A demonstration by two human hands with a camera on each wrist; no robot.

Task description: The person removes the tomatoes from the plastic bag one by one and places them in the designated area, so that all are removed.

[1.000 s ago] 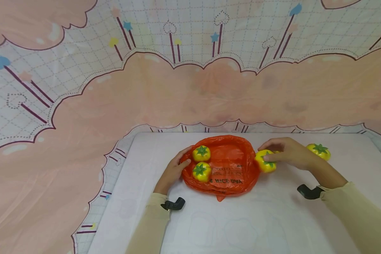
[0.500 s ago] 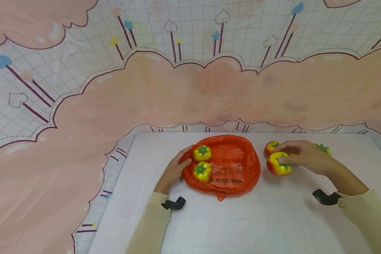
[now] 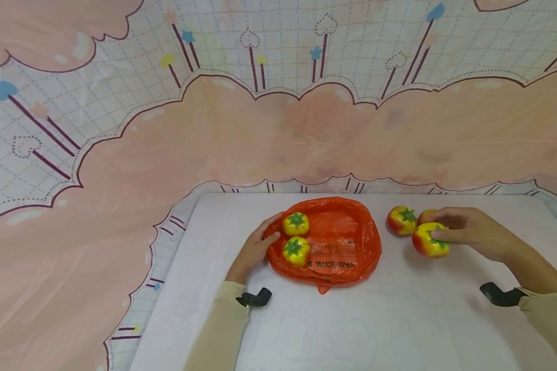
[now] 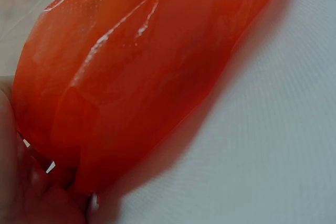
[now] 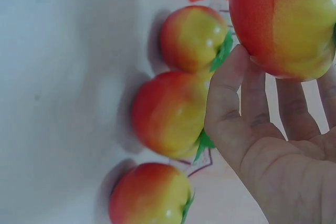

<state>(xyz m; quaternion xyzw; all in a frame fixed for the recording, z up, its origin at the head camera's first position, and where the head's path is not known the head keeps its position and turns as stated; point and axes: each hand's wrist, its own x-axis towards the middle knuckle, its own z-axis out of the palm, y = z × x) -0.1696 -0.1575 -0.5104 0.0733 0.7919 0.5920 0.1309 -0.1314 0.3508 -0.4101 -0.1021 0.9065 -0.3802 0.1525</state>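
An open red plastic bag (image 3: 334, 226) with rolled-down sides lies on the table. Inside, at its left, sit two yellow persimmons, a back one (image 3: 295, 224) and a front one (image 3: 296, 251), each with a green leafy top. My left hand (image 3: 255, 247) grips the bag's left rim, thumb on the inner side; the left wrist view shows curled fingers (image 4: 47, 198) at the red plastic. To the bag's right, my right hand (image 3: 473, 232) pinches a red-and-yellow persimmon (image 5: 283, 24) between thumb and fingers, held over the table.
Three more persimmons stand in a row on the white table (image 3: 353, 330): one nearest the bag (image 3: 401, 220), a middle one (image 5: 170, 114) and an end one (image 5: 152, 195). In the head view my right hand hides most of the last two. A patterned cloth (image 3: 278, 139) hangs behind.
My right hand has moved right, away from the bag's right edge, with the persimmon still in its fingers. A persimmon behind it has come into view. The left hand and bag stay put.
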